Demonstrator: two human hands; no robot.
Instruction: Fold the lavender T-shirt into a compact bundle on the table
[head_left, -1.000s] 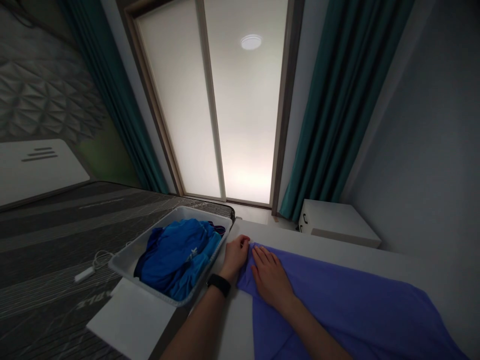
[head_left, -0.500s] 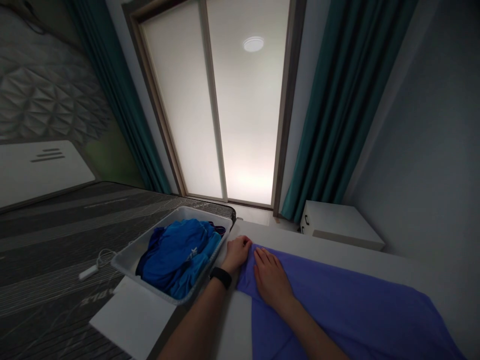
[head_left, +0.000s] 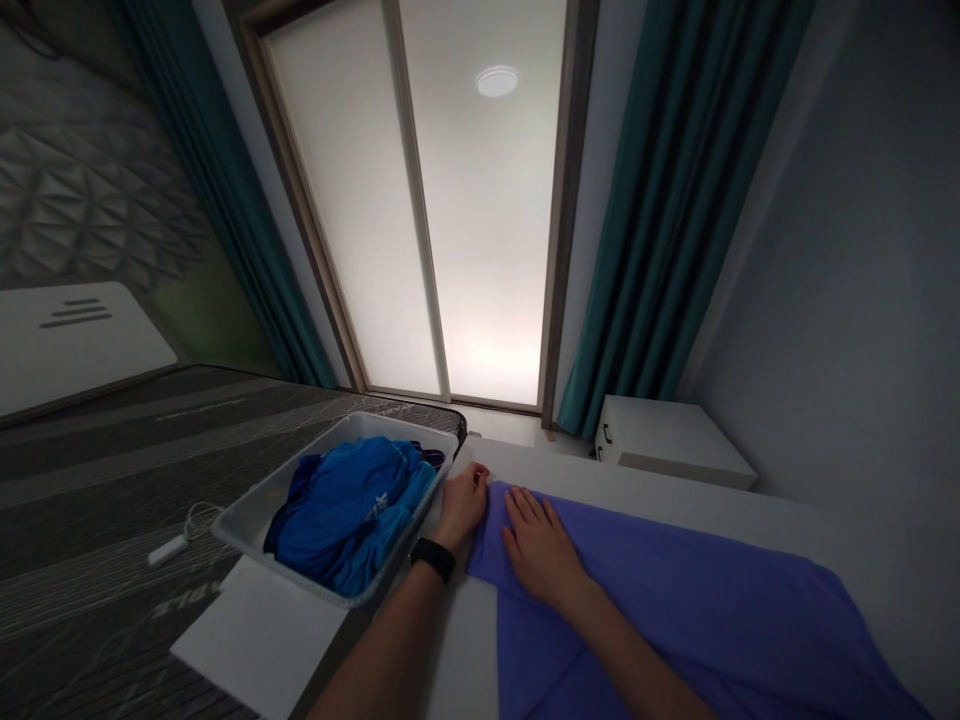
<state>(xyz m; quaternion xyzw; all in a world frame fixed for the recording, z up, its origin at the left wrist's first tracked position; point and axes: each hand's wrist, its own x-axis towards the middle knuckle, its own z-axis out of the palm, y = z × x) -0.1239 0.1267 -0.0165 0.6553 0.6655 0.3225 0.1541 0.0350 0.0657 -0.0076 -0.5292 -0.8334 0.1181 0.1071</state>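
A purple cloth, folded over in part, lies along the white tabletop. At its far left corner is my left hand, wearing a dark wristband, with its fingers curled and closed on the cloth's edge; the fingertips are partly hidden. Just to the right, my right hand rests palm down on the cloth, fingers stretched out and flat. Whether the cloth is a garment I cannot tell.
Left of my hands, a translucent plastic bin holds blue clothes. It sits partly over a white board and a dark patterned mattress. A white power strip lies there too. Beyond the tabletop stands a white cabinet.
The view has shifted slightly, so everything sits a little further left. Both hands stay at the cloth's left end, the right one still flat on it.
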